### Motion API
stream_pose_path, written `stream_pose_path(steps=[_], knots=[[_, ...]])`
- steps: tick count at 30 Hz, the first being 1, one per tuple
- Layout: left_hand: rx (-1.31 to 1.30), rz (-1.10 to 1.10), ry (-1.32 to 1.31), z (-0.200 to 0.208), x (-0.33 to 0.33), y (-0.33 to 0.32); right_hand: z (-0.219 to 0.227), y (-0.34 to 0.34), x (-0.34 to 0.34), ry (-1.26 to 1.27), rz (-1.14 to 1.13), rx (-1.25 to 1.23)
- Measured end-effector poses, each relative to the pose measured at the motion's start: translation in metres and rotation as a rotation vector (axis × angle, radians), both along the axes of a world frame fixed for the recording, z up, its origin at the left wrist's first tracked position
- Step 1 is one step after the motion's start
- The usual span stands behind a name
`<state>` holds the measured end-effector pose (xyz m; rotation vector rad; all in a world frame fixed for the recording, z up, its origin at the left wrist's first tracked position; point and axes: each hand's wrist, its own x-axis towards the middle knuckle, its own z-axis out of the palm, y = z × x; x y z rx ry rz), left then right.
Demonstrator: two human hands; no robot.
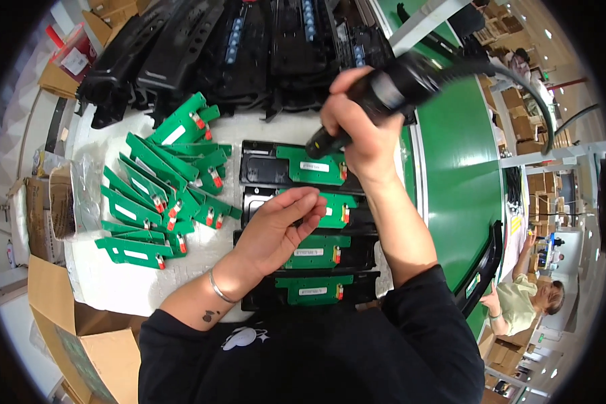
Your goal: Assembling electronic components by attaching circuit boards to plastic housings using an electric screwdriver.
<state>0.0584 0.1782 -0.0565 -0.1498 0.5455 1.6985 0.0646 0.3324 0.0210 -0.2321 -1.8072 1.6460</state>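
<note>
My right hand (369, 135) grips a black electric screwdriver (400, 84) with a cord at its back. The screwdriver is slightly blurred, and its tip end hangs over the top green circuit board (323, 177), which lies in a black plastic housing (257, 172). Below it, my left hand (273, 225) is closed, thumb and fingers pressed together; whatever they may hold is hidden. This hand partly covers a second green board (337, 210). Nearer to me, a third board (324, 258) and a fourth board (316, 294) lie in black housings of their own, in a column.
Several loose green boards (158, 168) with red-and-white connectors are piled on the left. Long black housings (242, 60) stand along the far side. A green conveyor belt (451, 175) runs on the right, where another person (522, 296) works. An open cardboard box (108, 343) stands near left.
</note>
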Motion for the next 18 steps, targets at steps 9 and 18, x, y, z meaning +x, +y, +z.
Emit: stream_pose_path(steps=[9, 18], knots=[[0.121, 0.090, -0.122, 0.001, -0.006, 0.003, 0.063, -0.017, 0.064, 0.422, 0.416, -0.073], [0.329, -0.022, -0.199, -0.004, -0.005, 0.003, 0.060, -0.017, 0.069, 0.366, 0.442, -0.083]])
